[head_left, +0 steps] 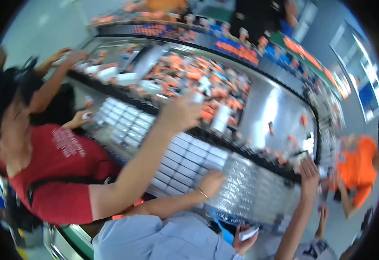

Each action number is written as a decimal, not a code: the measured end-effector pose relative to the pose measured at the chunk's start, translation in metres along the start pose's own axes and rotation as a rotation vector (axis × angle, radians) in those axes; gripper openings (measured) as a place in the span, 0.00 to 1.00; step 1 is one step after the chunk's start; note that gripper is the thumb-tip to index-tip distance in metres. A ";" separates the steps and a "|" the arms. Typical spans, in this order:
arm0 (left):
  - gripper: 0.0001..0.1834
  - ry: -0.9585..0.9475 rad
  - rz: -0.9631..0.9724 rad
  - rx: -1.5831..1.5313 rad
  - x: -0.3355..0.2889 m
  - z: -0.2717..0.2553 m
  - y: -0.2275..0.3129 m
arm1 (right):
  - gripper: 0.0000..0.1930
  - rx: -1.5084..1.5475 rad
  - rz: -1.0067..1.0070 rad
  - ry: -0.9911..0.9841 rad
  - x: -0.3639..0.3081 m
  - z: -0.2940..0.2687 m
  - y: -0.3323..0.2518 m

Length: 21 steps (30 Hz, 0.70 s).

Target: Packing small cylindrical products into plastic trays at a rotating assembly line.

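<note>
My left hand (pixel 212 183), with a thin bracelet at its wrist, rests over the right end of a tray of white rectangular pieces (pixel 180 171). Its fingers are smeared by motion and partly hidden. Beside that tray lies an unfilled clear plastic tray (pixel 241 182) with moulded pockets. Close to my body, at the lower edge, my right hand (pixel 244 242) is closed around a small flat white piece (pixel 248 233). A co-worker's arm crosses above my left arm, the hand reaching over the metal-bottomed table.
A large metal table (pixel 271 104) with a dark rim holds a heap of orange and white parts (pixel 198 71). A person in a red shirt (pixel 63 173) stands close on my left. Another person's raised arm (pixel 301 203) is on my right. Someone in orange (pixel 358 160) stands farther right.
</note>
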<state>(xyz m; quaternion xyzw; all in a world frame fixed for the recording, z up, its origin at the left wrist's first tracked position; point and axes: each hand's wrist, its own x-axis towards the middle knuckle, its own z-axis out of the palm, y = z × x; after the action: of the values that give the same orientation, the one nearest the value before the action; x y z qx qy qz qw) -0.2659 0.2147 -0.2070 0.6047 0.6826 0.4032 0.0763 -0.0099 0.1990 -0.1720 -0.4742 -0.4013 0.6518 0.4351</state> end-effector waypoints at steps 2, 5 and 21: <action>0.15 -0.020 -0.246 -0.154 -0.006 -0.026 0.002 | 0.20 0.492 0.208 0.146 -0.011 -0.024 0.004; 0.12 0.047 -0.273 -0.207 -0.008 -0.008 0.003 | 0.19 0.601 0.220 0.074 -0.002 -0.055 0.017; 0.21 0.013 -0.395 -1.029 -0.071 -0.143 0.113 | 0.11 -0.701 0.454 -1.017 0.035 -0.047 0.023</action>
<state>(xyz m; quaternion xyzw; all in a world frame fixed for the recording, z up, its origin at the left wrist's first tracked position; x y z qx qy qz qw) -0.2462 0.0801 -0.0668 0.3474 0.4986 0.6665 0.4318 0.0250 0.2303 -0.2133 -0.2934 -0.6355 0.7009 -0.1373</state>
